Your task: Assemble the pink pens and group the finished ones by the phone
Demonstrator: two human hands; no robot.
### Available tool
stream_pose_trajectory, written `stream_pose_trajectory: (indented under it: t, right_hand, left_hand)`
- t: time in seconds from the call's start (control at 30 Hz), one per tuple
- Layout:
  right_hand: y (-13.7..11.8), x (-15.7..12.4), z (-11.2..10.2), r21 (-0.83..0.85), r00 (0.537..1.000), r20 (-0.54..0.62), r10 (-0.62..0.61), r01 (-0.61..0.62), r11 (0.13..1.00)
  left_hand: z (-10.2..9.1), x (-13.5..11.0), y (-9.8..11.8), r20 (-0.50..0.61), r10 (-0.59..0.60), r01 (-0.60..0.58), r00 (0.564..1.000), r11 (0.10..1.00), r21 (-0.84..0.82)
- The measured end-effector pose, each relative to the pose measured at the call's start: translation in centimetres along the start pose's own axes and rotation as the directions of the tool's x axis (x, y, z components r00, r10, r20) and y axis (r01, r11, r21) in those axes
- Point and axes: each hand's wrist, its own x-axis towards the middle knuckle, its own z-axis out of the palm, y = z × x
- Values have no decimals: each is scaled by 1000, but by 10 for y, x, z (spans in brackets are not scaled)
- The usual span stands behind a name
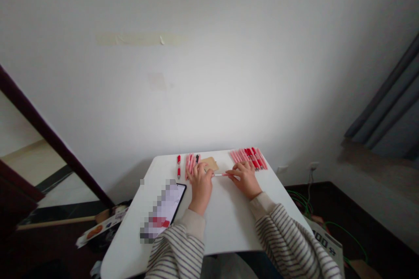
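Observation:
A slim pen [218,175], white with a pinkish end, lies level between my hands above the white table. My left hand [200,183] is closed on its left end, with the fingertips bunched together. At the other end, my right hand [245,178] pinches the pinkish part between thumb and fingers. Just beyond my left hand sits a small tan pad [210,163], partly covered by the fingers. A group of pink pens [190,163] with a black-tipped one among them is close to my left fingers. Past my right hand lies a row of pink and red pens [249,157].
A single red pen [178,166] lies apart at the left of the white table [229,231]. A phone [166,209] with a lit screen rests near my left forearm. The wall [209,96] rises behind the table. Green cables [303,200] are on the floor at right.

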Motion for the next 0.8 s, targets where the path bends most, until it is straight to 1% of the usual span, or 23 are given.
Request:
stream_pose_trajectory:
  t: [0.23, 0.37, 0.43, 0.5, 0.57, 0.67, 0.8]
  right_hand:
    - [0, 0, 0, 22, 998, 17, 60, -61, 998]
    - [2, 0, 2, 37, 996, 16, 91, -91, 995]
    - [6, -1, 4, 35, 995, 3, 101, -101, 994]
    - [9, -1, 6, 25, 995, -10, 101, -101, 995]
    - [11, -1, 8, 15, 995, -24, 101, -100, 995]
    - [12, -1, 9, 10, 993, -35, 109, -108, 994]
    - [11, -1, 8, -2, 993, -41, 107, -107, 994]
  left_hand:
    - [-4, 0, 3, -51, -53, 50, 997, 997, -58]
    - [-6, 3, -2, -73, -112, 108, 991, 992, -62]
    - [-7, 3, -5, -69, -165, 165, 984, 986, -1]
    - [-8, 1, -7, -71, -232, 239, 970, 966, 103]
    - [-8, -1, -8, -66, -276, 284, 959, 938, 199]
    - [-8, -4, -8, -43, -281, 282, 959, 920, 272]
    - [-5, -4, -8, -41, -257, 257, 966, 920, 295]
